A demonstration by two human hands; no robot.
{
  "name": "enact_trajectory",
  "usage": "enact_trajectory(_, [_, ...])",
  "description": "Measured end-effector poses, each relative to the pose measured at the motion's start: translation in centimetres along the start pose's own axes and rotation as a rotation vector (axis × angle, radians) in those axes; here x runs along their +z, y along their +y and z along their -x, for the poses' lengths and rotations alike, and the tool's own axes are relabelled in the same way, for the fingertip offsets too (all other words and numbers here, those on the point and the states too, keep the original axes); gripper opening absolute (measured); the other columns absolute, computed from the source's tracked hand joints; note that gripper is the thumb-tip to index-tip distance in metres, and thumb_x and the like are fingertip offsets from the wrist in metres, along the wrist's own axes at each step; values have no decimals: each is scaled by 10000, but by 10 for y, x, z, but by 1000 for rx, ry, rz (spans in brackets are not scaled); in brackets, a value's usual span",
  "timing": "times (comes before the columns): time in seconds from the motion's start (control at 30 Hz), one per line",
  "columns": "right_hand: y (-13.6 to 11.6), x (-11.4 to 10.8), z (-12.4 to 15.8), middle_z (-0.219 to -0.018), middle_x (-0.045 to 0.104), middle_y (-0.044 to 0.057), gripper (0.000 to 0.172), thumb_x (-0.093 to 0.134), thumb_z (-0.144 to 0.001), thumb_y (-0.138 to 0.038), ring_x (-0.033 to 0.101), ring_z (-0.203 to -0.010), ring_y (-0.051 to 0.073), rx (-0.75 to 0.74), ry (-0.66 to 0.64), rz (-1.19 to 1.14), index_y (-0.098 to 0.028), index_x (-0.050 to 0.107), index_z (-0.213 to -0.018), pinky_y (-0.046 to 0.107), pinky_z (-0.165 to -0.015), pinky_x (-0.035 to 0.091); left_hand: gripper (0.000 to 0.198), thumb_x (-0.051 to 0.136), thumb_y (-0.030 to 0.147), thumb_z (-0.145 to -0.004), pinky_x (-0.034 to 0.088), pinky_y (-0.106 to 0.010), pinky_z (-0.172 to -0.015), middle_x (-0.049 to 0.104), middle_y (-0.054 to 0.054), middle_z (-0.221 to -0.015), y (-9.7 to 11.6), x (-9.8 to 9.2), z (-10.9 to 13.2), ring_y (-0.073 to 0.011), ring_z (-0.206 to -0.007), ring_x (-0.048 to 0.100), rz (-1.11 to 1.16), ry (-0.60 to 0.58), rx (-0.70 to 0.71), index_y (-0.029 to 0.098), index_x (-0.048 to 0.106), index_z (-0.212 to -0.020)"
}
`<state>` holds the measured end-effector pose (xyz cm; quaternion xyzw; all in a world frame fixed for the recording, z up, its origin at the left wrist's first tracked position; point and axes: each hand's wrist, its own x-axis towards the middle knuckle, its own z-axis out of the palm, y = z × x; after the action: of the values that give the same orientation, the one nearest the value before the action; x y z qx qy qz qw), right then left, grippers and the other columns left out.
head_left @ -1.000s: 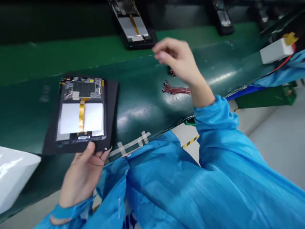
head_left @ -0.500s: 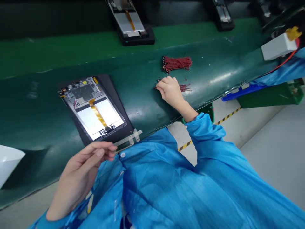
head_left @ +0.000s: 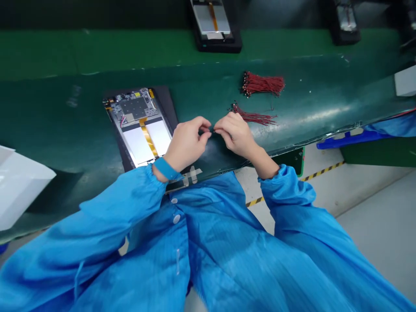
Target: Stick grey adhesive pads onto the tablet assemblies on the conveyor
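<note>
My left hand (head_left: pixel 189 143) is over the green mat, thumb and fingers curled to a pinch at the right edge of the opened tablet (head_left: pixel 143 138). Facing it, almost touching, my right hand (head_left: pixel 236 135) pinches a tiny dark part (head_left: pixel 213 131); its kind is too small to make out. Whether the left fingertips also grip that part is hidden. Just behind my right hand lies a small loose bunch of thin red wires (head_left: pixel 256 117) with dark ends. A thicker bundle of red wires (head_left: pixel 264 84) rests farther back. The tablet shows its circuit board, white batteries and an orange ribbon cable.
Farther back, another opened device (head_left: pixel 214 26) sits in a black holder, with one more (head_left: pixel 346 21) to its right. A white sheet (head_left: pixel 22 186) lies at the left, a white box (head_left: pixel 406 81) at the far right. The mat's front edge has tape strips (head_left: pixel 194 174).
My left hand has risen from the front edge to meet my right hand. My right hand has drawn back from the small wire bunch. The view has shifted, too.
</note>
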<state>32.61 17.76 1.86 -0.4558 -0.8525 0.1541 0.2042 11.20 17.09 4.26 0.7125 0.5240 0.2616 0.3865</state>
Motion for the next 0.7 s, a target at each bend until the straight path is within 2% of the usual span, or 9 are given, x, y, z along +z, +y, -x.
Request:
enact_trajectory(0.13, [-3, 4, 2, -1013, 704, 96, 442, 278, -1117, -416, 587, -1017, 276, 11, 4, 16, -234, 677, -1062, 468, -941, 413, 136, 647, 250, -892, 527, -335, -844, 767, -44, -879, 1, 3, -11, -193, -791, 672, -29, 17, 25, 166, 751, -915])
enact_trajectory(0.23, [-4, 9, 3, -1099, 701, 106, 446, 289, -1117, -408, 588, -1067, 287, 28, 34, 50, -240, 701, -1091, 490, -968, 418, 124, 636, 231, -871, 517, -343, -824, 738, -37, -800, -3, 3, -15, -193, -746, 654, -125, 25, 17, 164, 737, -846])
enact_trajectory(0.3, [-8, 12, 2, -1208, 685, 111, 432, 309, -1110, -396, 581, -1141, 303, 68, 88, 65, -254, 716, -1101, 528, -1016, 411, 152, 642, 194, -847, 517, -364, -847, 733, -45, -822, -5, 3, -17, -219, -794, 675, -186, 18, 0, 159, 748, -951])
enact_trajectory(0.4, [-15, 12, 0, -1316, 658, 111, 393, 344, -1094, -377, 556, -1231, 335, 116, 126, 70, -276, 722, -1138, 600, -1079, 369, 518, 659, 146, -817, 516, -362, -844, 736, -63, -971, -4, -2, -11, -227, -866, 685, -176, 85, -26, 140, 637, -1335])
enact_trajectory(0.43, [-18, 12, -1, -1316, 661, 110, 384, 355, -1091, -376, 555, -1234, 341, 113, 115, 67, -280, 722, -1145, 613, -1086, 360, 532, 658, 156, -829, 512, -346, -805, 726, -60, -971, -2, -5, -7, -211, -832, 675, -130, 106, -45, 135, 610, -1359])
enact_trajectory(0.47, [-21, 11, -1, -1297, 670, 109, 376, 364, -1089, -378, 560, -1224, 342, 99, 98, 61, -282, 722, -1144, 619, -1086, 356, 441, 649, 186, -859, 501, -327, -754, 715, -52, -935, 1, -8, -3, -191, -779, 655, -65, 104, -74, 133, 633, -1297])
enact_trajectory(0.53, [-28, 10, -2, -1242, 690, 102, 365, 375, -1088, -383, 579, -1182, 331, 50, 56, 42, -282, 724, -1122, 615, -1077, 357, 175, 617, 286, -936, 455, -294, -655, 678, -31, -798, 8, -16, 8, -153, -667, 592, 90, 33, -145, 144, 684, -1014])
enact_trajectory(0.6, [-36, 10, -2, -1185, 699, 88, 359, 379, -1093, -383, 597, -1140, 312, -5, 42, 12, -282, 724, -1083, 595, -1062, 362, 246, 592, 350, -974, 414, -271, -600, 634, -13, -694, 12, -24, 19, -129, -606, 537, 214, -47, -205, 162, 644, -824])
enact_trajectory(0.7, [-54, 13, -2, -1104, 694, 65, 337, 403, -1100, -405, 609, -1089, 281, -63, 67, -63, -278, 712, -1057, 557, -1050, 369, 205, 602, 297, -958, 394, -247, -562, 599, 11, -632, 11, -36, 38, -107, -549, 492, 309, -48, -267, 172, 633, -799])
